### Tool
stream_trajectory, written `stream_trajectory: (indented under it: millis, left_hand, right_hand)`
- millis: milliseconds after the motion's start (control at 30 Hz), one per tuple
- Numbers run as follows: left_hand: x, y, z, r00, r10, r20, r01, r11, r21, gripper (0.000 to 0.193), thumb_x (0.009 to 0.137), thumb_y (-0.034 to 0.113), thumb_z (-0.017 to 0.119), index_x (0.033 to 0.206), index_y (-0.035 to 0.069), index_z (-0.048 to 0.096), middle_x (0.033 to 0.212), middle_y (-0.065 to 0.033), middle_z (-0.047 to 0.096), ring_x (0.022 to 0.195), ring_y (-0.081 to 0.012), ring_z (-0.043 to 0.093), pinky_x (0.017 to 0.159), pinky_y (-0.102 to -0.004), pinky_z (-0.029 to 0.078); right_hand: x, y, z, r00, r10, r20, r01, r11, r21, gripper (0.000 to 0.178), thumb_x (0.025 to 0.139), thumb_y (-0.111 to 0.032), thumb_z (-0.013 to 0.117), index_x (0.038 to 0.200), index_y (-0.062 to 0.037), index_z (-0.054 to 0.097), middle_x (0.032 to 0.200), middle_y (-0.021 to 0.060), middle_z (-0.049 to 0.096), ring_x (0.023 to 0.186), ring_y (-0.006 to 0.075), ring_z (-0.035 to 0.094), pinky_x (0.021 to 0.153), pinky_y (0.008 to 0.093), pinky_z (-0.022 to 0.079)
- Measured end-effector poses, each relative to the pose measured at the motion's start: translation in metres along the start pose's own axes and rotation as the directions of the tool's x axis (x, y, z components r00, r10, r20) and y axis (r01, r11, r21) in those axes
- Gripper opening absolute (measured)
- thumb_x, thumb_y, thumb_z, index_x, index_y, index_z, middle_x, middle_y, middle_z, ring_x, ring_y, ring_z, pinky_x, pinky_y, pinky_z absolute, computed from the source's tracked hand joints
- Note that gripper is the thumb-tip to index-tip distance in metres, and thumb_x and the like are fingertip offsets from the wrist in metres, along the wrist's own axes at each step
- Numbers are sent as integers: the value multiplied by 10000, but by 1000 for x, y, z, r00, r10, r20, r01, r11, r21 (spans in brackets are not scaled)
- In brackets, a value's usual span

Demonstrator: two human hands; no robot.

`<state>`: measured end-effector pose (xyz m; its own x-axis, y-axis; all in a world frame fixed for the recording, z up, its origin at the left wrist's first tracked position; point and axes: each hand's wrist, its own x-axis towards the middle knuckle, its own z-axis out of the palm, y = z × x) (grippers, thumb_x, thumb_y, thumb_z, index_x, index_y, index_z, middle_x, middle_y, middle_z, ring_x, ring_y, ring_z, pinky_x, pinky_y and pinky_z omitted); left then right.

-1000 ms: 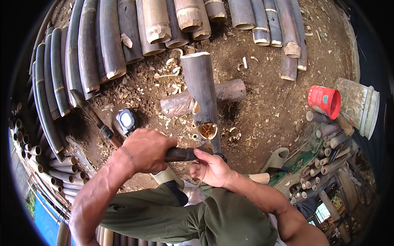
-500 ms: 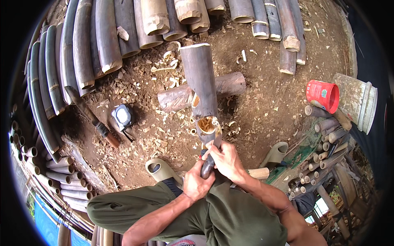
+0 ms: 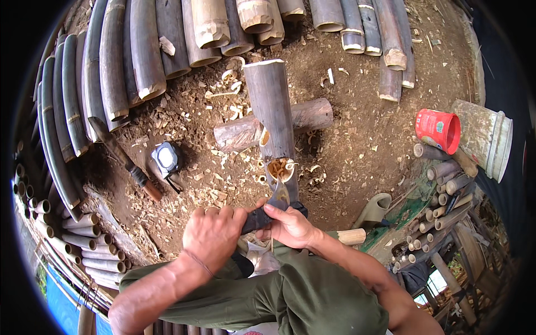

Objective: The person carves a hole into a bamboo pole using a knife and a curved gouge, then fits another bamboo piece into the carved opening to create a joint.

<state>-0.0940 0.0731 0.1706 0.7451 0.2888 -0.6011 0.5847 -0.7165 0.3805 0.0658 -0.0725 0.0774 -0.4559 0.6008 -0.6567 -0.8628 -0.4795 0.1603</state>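
Dirt ground strewn with shavings, split bamboo stacked around. Compared with a moment ago, left hand [image 3: 215, 231] back on the knife handle [image 3: 257, 219], closed around it; right hand [image 3: 290, 226] pinching near the blade [image 3: 281, 195], now at the bamboo pole [image 3: 272, 114] end resting on the log [image 3: 245, 131]: carving resumes.

Left hand [image 3: 215, 231] wrapped round dark knife handle [image 3: 255, 220]. Right hand [image 3: 290, 228] just beside it, fingertips on blade [image 3: 281, 194]. Blade tip at open lower end of bamboo section [image 3: 273, 120], which lies propped across short log [image 3: 312, 114] at 12 o'clock. Tape measure [image 3: 166, 159] at 10 o'clock; red cup [image 3: 438, 129] at 2 o'clock. Wood chips litter dirt.
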Motion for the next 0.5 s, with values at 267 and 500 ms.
stream_trajectory:
  millis: [267, 500]
  left_hand:
    - [0, 19, 88, 982, -95, 162, 164, 856, -490, 510, 714, 138, 778, 1133, 54, 500, 959, -147, 638, 820, -325, 684, 738, -433, 561]
    - [10, 21, 49, 969, -71, -238, 39, 990, -136, 176, 788, 104, 633, 945, 112, 554, 755, -35, 545, 689, -197, 621, 634, -363, 454]
  right_hand:
    - [-20, -19, 5, 933, -140, -332, -90, 802, -590, 241, 1020, -221, 568, 1180, -42, 590, 1039, 110, 695, 691, 127, 667, 638, 256, 566]
    - [-30, -24, 5, 972, -194, -131, 123, 899, -419, 227, 1042, -193, 513, 1219, -56, 549, 1208, 141, 649, 825, 180, 661, 719, 333, 567]
